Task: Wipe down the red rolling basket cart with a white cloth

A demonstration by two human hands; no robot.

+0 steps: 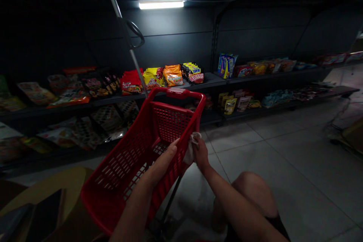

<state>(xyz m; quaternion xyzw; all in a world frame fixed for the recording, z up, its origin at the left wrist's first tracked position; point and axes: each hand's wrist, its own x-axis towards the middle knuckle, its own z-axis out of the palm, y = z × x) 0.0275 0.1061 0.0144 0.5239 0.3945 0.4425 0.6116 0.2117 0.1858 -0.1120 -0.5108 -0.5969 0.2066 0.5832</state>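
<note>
A red plastic shopping cart (166,187) with slotted walls stands tilted in view in front of me. Nothing lies in its basket. My left hand (167,155) reaches over the cart and holds its near side wall, the fingers partly hidden. On the outer face of that same wall, close to the handle end, my right hand (202,155) is closed around a crumpled white cloth (188,154) and presses it to the plastic. The cart's handle (176,92) points toward the shelves, and a metal pole (124,32) rises beside it.
Dark shelves (221,80) with bagged snacks (172,75) run across the back under a lit tube lamp (161,4). At lower left, a phone-like dark slab (45,213) lies on a yellowish round stool (70,179). Tiled floor (272,159) extends to the right; my bent knee is below.
</note>
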